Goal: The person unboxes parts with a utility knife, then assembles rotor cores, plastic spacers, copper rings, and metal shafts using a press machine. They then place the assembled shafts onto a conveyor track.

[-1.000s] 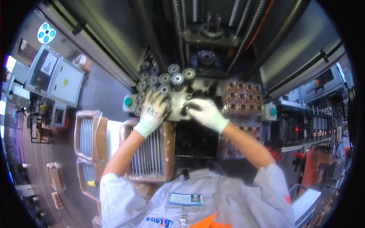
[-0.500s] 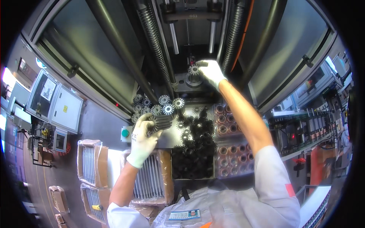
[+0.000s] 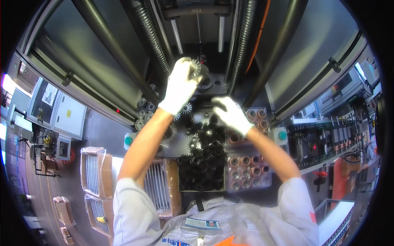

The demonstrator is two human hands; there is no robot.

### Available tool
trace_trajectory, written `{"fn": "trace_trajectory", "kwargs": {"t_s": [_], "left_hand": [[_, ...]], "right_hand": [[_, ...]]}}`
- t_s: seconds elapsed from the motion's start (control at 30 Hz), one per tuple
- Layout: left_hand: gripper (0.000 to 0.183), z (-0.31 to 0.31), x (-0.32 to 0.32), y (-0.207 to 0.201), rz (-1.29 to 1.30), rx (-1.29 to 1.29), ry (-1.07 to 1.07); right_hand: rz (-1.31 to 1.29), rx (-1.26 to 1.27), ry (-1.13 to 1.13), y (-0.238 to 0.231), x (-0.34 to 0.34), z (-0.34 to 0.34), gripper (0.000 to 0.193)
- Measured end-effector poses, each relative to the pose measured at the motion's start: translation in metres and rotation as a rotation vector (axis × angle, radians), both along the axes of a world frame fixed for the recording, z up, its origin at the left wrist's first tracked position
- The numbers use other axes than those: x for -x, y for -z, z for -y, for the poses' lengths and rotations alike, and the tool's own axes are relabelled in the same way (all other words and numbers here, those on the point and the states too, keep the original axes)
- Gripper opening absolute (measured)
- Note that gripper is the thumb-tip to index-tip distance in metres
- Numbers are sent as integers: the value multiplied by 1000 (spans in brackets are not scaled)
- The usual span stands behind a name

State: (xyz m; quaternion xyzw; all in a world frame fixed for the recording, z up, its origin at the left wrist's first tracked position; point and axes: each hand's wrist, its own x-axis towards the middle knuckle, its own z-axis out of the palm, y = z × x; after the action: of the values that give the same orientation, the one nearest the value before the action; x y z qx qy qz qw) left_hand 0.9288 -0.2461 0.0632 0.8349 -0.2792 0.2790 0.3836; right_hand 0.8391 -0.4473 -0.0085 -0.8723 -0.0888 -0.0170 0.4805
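Observation:
My left hand (image 3: 177,90), white-gloved, is raised inside the machine, with its fingers closed around a toothed metal rotor core (image 3: 196,68). The core sits just above and left of the round fixture (image 3: 206,83); the hand hides part of it, so I cannot tell whether they touch. My right hand (image 3: 233,115), also gloved, hovers over the near right side of the fixture with thumb and fingers apart and nothing between them. Below it lies a heap of dark toothed cores (image 3: 205,149). Lighter toothed cores (image 3: 144,110) stand left of my left forearm.
Clear trays with copper-coloured rings (image 3: 248,172) lie on the right. Boxes of metal shafts (image 3: 157,188) stand at lower left. Dark columns and a ribbed hose (image 3: 243,45) flank the fixture. Green buttons (image 3: 128,140) sit at the bench's sides.
My left hand has risen from the stacked cores at the left to the fixture, carrying a core. My right hand has let go of a core at the fixture and drawn back toward me.

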Motion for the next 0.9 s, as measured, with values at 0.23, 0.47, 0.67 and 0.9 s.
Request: {"fn": "trace_trajectory", "kwargs": {"t_s": [0.23,0.47,0.67,0.9], "left_hand": [[31,21,-55,-33,-176,-286,112],[32,26,-67,-38,-291,-320,-26],[34,50,-58,-32,-221,-488,-96],[33,23,-46,40,-372,-503,-189]], "right_hand": [[180,204,-205,27,61,23,36],[247,533,-476,14,52,-7,43],[157,769,-527,31,51,-20,38],[177,707,-455,51,73,-39,19]]}}
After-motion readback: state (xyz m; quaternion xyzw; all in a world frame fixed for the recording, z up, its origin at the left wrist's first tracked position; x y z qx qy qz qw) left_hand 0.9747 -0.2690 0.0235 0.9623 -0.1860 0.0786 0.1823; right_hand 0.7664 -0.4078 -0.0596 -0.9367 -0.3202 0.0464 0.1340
